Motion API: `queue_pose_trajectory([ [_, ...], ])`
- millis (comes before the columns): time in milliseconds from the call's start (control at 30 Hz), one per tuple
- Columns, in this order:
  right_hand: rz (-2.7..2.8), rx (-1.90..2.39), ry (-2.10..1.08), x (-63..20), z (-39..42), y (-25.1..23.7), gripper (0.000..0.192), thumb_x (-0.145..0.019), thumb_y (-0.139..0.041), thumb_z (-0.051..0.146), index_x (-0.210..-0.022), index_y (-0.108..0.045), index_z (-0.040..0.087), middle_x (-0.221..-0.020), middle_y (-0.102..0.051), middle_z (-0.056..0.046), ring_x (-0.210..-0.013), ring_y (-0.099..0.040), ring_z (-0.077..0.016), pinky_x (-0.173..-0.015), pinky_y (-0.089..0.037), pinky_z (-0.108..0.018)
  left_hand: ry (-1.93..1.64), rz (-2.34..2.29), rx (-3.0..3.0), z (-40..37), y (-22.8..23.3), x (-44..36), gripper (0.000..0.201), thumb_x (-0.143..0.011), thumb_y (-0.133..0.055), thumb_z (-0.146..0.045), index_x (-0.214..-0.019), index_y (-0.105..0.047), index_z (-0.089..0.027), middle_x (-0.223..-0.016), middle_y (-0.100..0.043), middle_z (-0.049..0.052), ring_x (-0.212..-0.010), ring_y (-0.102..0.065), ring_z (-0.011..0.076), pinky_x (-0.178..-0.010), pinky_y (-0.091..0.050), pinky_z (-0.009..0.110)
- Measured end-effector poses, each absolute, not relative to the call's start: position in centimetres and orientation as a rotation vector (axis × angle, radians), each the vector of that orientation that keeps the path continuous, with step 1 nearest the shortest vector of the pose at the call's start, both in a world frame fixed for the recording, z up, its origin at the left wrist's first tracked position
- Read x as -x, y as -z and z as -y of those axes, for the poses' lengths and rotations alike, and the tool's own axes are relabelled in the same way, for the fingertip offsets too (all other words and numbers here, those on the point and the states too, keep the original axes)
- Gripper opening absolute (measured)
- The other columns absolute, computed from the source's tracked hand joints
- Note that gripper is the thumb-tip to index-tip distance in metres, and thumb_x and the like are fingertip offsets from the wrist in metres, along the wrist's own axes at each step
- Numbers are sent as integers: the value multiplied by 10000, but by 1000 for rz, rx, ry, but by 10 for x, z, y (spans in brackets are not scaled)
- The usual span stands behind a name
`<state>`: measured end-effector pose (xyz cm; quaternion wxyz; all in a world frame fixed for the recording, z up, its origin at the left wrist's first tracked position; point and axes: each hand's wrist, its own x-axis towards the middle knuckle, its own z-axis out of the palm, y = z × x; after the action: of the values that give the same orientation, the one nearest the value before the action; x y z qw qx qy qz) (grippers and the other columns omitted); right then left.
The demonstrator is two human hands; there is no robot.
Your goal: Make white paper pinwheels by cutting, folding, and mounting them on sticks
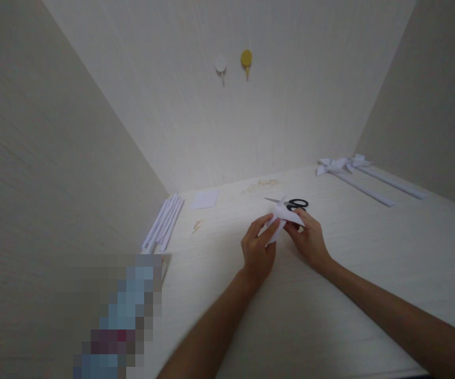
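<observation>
A: Small white folded paper piece [281, 217] location?
B: Above the pale desk [330, 295], before black-handled scissors [290, 203].
A: Fingers?
B: Left hand [257, 251] and right hand [310, 239] both pinch it.

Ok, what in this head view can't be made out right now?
- The white paper piece: its shape and folds are partly covered by the left hand and right hand.
- The scissors: the near side is hidden behind the paper.
- The lower left corner: pixelated, so nothing there can be read.
- The small scrap on the table: too small to identify.
- The two wall hooks: too small for detail.
</observation>
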<state>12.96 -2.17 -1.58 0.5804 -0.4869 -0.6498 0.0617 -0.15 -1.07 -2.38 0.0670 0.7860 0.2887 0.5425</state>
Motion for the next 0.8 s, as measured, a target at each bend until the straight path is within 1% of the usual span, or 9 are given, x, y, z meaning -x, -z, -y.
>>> queue_pose_trajectory([
  [300, 1542, 1142, -126, -130, 23, 14, 124, -737, -495, 191, -615, -513, 182, -616, -440, -3, -556, -431, -125, -451, -337, -227, -1597, -870, -2420, 11, 21, 2, 410, -704, -429, -63, -1068, -514, -233, -1078, -546, 57, -1000, -492, 152, -841, -430, 313],
  [600, 1540, 1153, -62, -135, 18, 19, 144, -720, -504, 173, -577, -503, 180, -603, -438, 5, -544, -415, -125, -488, -335, -245, -1520, -805, -2459, 14, 20, 2, 598, -569, -409, -48, -1158, -361, -141, -1130, -503, 116, -1044, -461, 197, -871, -402, 361],
  [700, 1543, 1182, -50, -136, 17, 20, 134, -726, -505, 186, -593, -511, 180, -628, -462, -6, -561, -435, -131, -498, -347, -249, -1482, -715, -2452, 14, 19, 6, 558, -614, -421, -83, -1165, -344, -130, -1159, -480, 134, -1069, -442, 209, -896, -369, 385],
  [800, 1585, 1215, -3, -137, 17, 21, 125, -751, -493, 217, -642, -541, 177, -680, -502, -26, -589, -467, -137, -530, -368, -256, -1514, -768, -2322, 15, 15, 7, 384, -739, -380, -123, -1122, -400, -150, -1104, -528, 124, -1047, -469, 185, -884, -374, 365],
])
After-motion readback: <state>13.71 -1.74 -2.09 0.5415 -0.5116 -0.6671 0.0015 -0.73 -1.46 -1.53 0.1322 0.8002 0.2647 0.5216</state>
